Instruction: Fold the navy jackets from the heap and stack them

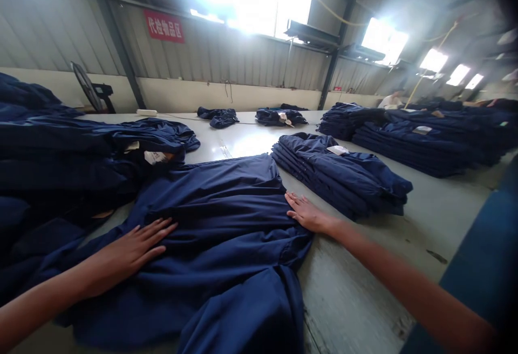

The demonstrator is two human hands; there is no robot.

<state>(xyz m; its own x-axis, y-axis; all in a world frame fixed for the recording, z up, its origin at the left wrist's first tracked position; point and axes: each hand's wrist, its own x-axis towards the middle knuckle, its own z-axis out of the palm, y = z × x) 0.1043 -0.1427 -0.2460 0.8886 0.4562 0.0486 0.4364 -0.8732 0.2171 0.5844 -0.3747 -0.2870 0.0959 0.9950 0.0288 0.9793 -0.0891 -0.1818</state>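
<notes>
A navy blue garment [210, 235] lies spread over the light table in front of me, its cloth rippled with creases. Flat on its left part rests my left hand [133, 249], fingers stretched out. My right hand [305, 212] touches the garment's right edge with its fingers extended and the palm down. Neither hand grips the cloth. A sleeve-like part [251, 311] of the garment drapes toward me at the bottom.
Right of the garment stands a stack of folded navy garments [340, 173], with more stacks [421, 138] beyond. A large heap of navy garments [60, 160] fills the left. Small cloth bundles [218, 116] and a white power strip [146, 113] lie at the back, near a fan [87, 87].
</notes>
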